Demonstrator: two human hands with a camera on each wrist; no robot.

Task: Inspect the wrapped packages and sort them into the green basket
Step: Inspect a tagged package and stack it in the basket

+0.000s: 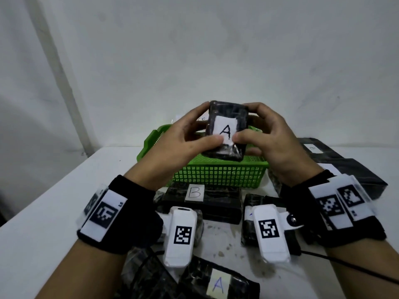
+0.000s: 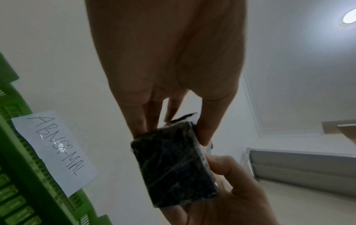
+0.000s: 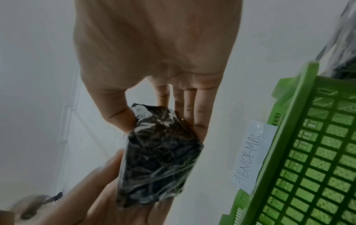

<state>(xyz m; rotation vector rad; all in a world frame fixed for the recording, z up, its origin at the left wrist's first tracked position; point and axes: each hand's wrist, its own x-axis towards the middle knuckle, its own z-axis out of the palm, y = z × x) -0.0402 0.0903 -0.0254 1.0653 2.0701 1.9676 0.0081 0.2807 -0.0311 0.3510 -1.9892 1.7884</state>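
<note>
While both hands hold it up over the green basket (image 1: 218, 175), a black wrapped package (image 1: 226, 130) stands nearly upright with its white "A" label (image 1: 225, 130) facing the head camera. The left hand (image 1: 181, 141) curls round the package's left edge, thumb pressed on the label's lower corner, fingers behind. The right hand (image 1: 274, 143) grips the right edge the same way, thumb on the front near the label and fingers wrapped round the back. In the left wrist view, the package (image 2: 173, 164) shows crinkled clear film over black, pinched between the left fingers (image 2: 138, 120) and thumb, with the right hand (image 2: 237, 194) under it.

The basket sits on the white bench (image 1: 54, 201), and a paper slip reading "ABNORMAL" (image 3: 252, 155) is stuck to its wall (image 3: 308, 152). Just in front of the basket lies a package labelled "B" (image 1: 195, 194); another "A" package (image 1: 218, 284) lies nearest the person. More black packages (image 1: 349, 171) are stacked at the right.
</note>
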